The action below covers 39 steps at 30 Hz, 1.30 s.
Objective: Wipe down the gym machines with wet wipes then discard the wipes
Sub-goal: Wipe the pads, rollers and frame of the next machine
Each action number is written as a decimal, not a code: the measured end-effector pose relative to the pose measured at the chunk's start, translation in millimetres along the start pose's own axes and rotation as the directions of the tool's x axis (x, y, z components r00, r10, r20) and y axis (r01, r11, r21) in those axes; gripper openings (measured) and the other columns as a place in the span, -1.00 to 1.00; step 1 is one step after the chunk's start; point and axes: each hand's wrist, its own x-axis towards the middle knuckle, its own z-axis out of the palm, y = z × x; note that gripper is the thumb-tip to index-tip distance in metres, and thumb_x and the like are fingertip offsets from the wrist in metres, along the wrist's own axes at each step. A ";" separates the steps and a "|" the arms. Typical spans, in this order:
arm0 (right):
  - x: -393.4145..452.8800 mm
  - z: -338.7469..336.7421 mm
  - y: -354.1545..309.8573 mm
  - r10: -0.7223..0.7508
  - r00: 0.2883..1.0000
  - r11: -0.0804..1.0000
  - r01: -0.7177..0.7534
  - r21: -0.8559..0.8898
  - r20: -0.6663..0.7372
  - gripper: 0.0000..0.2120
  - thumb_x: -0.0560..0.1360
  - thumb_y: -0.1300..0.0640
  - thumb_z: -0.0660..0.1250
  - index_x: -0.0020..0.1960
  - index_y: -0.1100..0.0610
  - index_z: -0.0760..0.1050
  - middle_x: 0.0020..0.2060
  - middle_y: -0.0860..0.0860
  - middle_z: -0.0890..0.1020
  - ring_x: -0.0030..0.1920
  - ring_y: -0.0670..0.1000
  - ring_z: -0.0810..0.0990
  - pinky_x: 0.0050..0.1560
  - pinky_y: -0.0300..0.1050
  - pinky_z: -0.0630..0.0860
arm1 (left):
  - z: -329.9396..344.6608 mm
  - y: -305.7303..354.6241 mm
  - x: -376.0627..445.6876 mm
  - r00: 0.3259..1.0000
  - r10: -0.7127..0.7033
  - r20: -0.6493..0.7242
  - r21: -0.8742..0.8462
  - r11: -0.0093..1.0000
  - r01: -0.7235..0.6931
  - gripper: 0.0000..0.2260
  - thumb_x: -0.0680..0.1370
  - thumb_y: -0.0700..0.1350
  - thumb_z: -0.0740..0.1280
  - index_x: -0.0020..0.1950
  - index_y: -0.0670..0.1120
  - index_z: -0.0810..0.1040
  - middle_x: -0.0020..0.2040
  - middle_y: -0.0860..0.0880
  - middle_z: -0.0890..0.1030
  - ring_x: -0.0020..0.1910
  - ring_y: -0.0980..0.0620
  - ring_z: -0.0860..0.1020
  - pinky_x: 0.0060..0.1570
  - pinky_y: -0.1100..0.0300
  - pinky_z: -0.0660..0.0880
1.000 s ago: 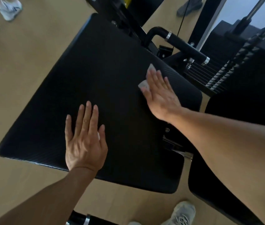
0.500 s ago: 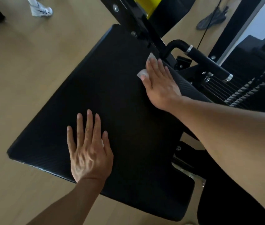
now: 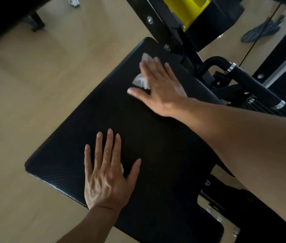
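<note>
"How far along is the cleaning?"

"Not done, I think. The big black pad (image 3: 89,130) is mid-wipe. The right hand (image 3: 158,85) lies flat, pressing a wet wipe (image 3: 141,79) near the pad's far corner. The left hand (image 3: 107,171) lies flat near the front edge, white (image 3: 121,168) peeking under. Nothing's thrown away."

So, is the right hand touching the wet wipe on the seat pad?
Touching. The head view shows the right hand pressed flat on the wet wipe, whose edges stick out beside its fingers.
</note>
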 end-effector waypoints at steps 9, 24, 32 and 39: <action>52.9 -15.0 -7.9 0.131 0.991 0.991 -0.130 0.042 -0.035 -0.11 0.58 -0.46 -0.17 0.66 0.14 -0.21 0.65 0.10 -0.17 0.64 0.10 -0.20 0.60 0.06 -0.22 | 0.5 0.0 -0.5 1.000 0.014 0.003 0.036 0.999 -0.014 -0.19 0.55 0.39 0.14 0.61 -0.15 0.20 0.64 -0.09 0.15 0.63 -0.08 0.03 0.55 -0.24 0.07; 28.1 -2.8 8.5 0.102 0.993 0.995 -0.103 -0.013 -0.055 -0.24 0.66 -0.31 -0.20 0.64 0.15 -0.28 0.64 0.08 -0.22 0.63 0.04 -0.24 0.60 -0.03 -0.27 | 2.3 0.8 0.3 0.999 0.021 -0.045 -0.029 0.999 -0.022 -0.42 0.63 0.10 0.18 0.59 -0.16 0.28 0.62 -0.12 0.20 0.63 -0.11 0.06 0.56 -0.22 0.04; -19.5 20.2 -52.4 -0.120 0.993 0.993 0.120 0.013 0.018 -0.32 0.70 -0.22 -0.15 0.64 0.12 -0.28 0.64 0.04 -0.24 0.62 0.02 -0.29 0.59 0.01 -0.32 | 6.7 -0.2 -1.0 0.992 0.041 -0.122 -0.107 0.993 -0.054 -0.57 0.72 -0.02 0.07 0.55 -0.19 0.33 0.59 -0.11 0.28 0.62 -0.09 0.09 0.57 -0.20 0.02; -85.4 42.4 -118.8 -0.174 0.982 0.983 0.169 0.068 0.067 -0.37 0.72 -0.15 -0.14 0.65 0.12 -0.25 0.64 0.05 -0.25 0.62 0.02 -0.31 0.61 0.05 -0.27 | -28.0 -8.3 -43.6 0.978 -0.209 0.006 -0.747 0.650 0.143 -0.58 0.75 -0.06 0.00 0.58 -0.17 0.26 0.60 -0.05 0.24 0.61 0.15 0.07 0.60 0.11 -0.03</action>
